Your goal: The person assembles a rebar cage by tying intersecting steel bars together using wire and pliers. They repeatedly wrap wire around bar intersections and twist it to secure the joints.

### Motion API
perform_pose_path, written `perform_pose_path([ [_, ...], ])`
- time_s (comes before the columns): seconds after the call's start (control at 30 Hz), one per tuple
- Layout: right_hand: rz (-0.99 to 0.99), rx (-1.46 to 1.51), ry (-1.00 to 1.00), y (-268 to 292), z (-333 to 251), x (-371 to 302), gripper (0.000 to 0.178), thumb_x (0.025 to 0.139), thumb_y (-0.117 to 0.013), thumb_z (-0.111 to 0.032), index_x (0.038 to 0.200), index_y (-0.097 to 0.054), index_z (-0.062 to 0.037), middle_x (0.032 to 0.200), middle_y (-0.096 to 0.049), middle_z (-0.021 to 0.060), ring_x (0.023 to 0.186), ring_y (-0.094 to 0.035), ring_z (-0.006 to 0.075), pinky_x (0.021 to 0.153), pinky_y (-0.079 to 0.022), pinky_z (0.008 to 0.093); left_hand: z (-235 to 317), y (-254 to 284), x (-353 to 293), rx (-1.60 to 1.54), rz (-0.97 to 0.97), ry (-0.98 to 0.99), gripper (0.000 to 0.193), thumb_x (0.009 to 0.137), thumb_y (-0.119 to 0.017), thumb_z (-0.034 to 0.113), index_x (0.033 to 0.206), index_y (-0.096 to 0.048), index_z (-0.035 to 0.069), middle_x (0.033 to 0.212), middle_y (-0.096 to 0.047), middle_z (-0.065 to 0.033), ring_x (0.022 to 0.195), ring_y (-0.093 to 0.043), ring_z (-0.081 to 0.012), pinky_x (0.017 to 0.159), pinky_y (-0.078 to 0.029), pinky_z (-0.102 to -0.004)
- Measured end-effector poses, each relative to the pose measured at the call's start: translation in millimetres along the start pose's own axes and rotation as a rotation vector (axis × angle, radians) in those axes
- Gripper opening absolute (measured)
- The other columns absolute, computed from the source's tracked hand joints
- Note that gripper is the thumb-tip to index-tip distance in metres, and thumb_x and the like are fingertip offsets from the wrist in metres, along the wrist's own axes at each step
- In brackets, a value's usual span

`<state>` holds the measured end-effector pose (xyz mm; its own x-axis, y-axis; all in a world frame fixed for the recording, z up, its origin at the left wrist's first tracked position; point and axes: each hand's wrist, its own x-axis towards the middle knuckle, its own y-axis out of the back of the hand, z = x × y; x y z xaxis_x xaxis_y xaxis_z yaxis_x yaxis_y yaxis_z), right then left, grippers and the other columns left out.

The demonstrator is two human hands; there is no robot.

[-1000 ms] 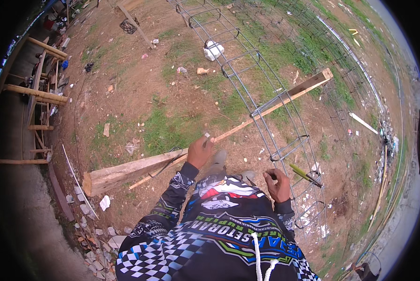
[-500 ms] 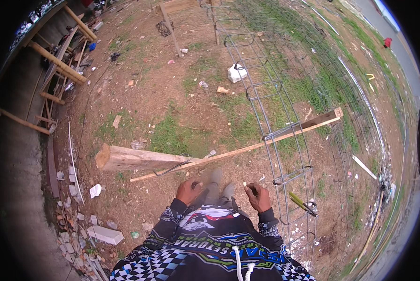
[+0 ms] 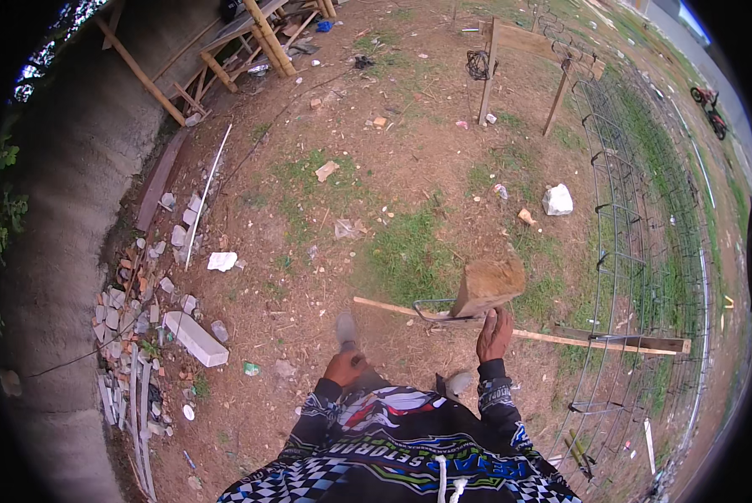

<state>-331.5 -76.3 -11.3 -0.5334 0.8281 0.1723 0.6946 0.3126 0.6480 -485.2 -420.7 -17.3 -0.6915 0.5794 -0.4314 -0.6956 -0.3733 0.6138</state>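
My left hand [image 3: 345, 368] hangs low over the dirt beside my leg, its fingers curled in, with nothing visible in them. My right hand [image 3: 495, 337] is raised, fingers stretched up and apart from the thumb. It overlaps the thin wooden strip [image 3: 560, 339] and sits just below the thick timber post [image 3: 487, 285]; I cannot tell whether it touches either. A bent steel rod [image 3: 430, 314] lies against the strip beside the post. My boots [image 3: 347, 332] stand apart on the ground.
A long rebar cage [image 3: 615, 251] runs along the right, with a green-handled tool [image 3: 575, 453] at its near end. Rubble [image 3: 120, 310] and a pale block [image 3: 196, 338] lie by the wall [image 3: 66, 277]. A wooden trestle [image 3: 527, 54] stands ahead, beyond a white sack [image 3: 558, 199].
My view has swung left, so the post and rebar cage sit farther right. The right hand has risen toward the post, its fingers straightening. The left hand stays curled; my feet have stepped apart.
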Motion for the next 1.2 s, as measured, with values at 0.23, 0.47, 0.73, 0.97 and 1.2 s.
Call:
perform_pose_path([
  [0.23, 0.393, 0.627, -0.356, -111, 73, -16, 0.056, 0.097, -0.049, -0.047, 0.124, -0.056, 0.0016, 0.121, -0.061, 0.0150, 0.111, -0.059, 0.0254, 0.095, -0.047, 0.0373, -177, 168, 59, 0.132, -0.025, 0.128, 0.033, 0.080, -0.072, 0.035, 0.096, -0.069, 0.006, 0.090, -0.070, -0.0179, 0.085, -0.069, -0.0335, 0.078, -0.054, -0.0412],
  [0.47, 0.688, 0.111, -0.439, -108, 76, -35, 0.054, 0.095, -0.051, -0.042, 0.134, -0.050, -0.0036, 0.136, -0.052, 0.0151, 0.122, -0.051, 0.0264, 0.105, -0.039, 0.0383, -213, 354, 205, 0.239, 0.216, 0.018, 0.023, 0.081, -0.072, 0.024, 0.087, -0.068, 0.002, 0.082, -0.070, -0.0166, 0.077, -0.069, -0.0308, 0.070, -0.053, -0.0395],
  [0.73, 0.793, -0.426, -0.606, -127, 25, -22, 0.053, 0.092, -0.058, -0.031, 0.139, -0.049, -0.0075, 0.146, -0.044, 0.0134, 0.135, -0.036, 0.0316, 0.114, -0.023, 0.0423, -71, 317, 420, 0.139, -0.197, -0.393, 0.020, 0.084, -0.066, 0.018, 0.091, -0.067, 0.000, 0.077, -0.068, -0.0149, 0.069, -0.067, -0.0237, 0.066, -0.052, -0.0354],
  [0.97, 1.095, -0.278, -0.810, -139, 4, 17, 0.048, 0.094, -0.060, -0.027, 0.134, -0.050, -0.0034, 0.131, -0.054, 0.0144, 0.124, -0.046, 0.0275, 0.109, -0.032, 0.0406, 65, 256, 549, 0.269, -0.665, -0.603, 0.029, 0.088, -0.068, 0.026, 0.100, -0.069, 0.001, 0.085, -0.071, -0.0148, 0.077, -0.069, -0.0220, 0.072, -0.053, -0.0338],
  [1.2, 1.051, -0.433, -1.375, -177, -14, -54, 0.034, 0.090, -0.057, -0.032, 0.111, -0.067, -0.0071, 0.108, -0.066, 0.0246, 0.105, -0.062, 0.0413, 0.090, -0.049, 0.0458, -16, 299, 765, 0.280, -0.712, 0.021, 0.036, 0.089, -0.065, 0.026, 0.106, -0.062, -0.005, 0.079, -0.067, -0.0162, 0.068, -0.067, -0.0252, 0.061, -0.054, -0.0344],
])
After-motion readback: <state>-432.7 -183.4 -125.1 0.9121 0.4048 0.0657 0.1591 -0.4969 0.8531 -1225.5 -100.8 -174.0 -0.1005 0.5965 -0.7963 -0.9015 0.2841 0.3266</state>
